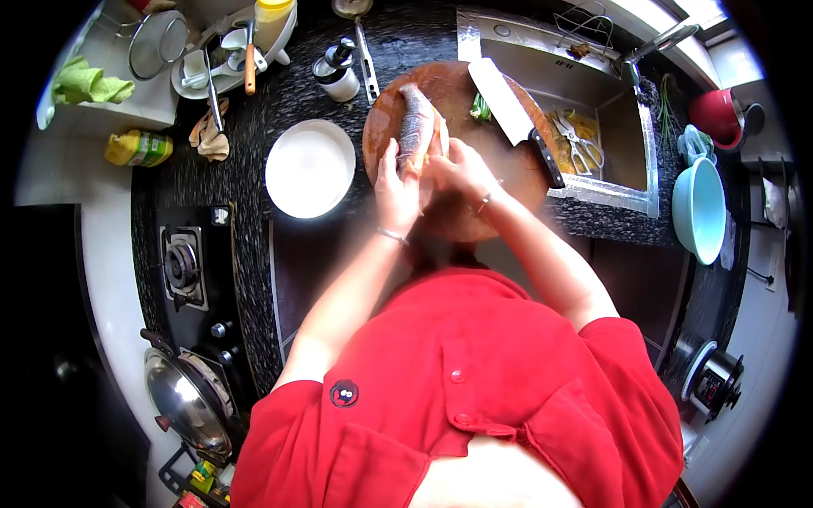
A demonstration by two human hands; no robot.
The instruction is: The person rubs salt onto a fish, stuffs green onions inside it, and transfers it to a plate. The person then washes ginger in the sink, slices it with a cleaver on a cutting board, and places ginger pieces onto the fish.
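A whole fish [416,127] is gripped by both the left hand [396,188] and right hand [458,169] on a round wooden cutting board [508,182], where the slippery body could be lost toward the cleaver [514,118] lying just beside it.

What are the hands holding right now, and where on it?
Both hands, left and right, grip the fish at its near end, on the board.

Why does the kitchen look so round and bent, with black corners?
Head view: a fisheye lens bows the counter and sink and leaves a dark ring around the edge; both hands, left hand and right hand, on the fish look slightly motion-blurred; the pot lid shows glare.
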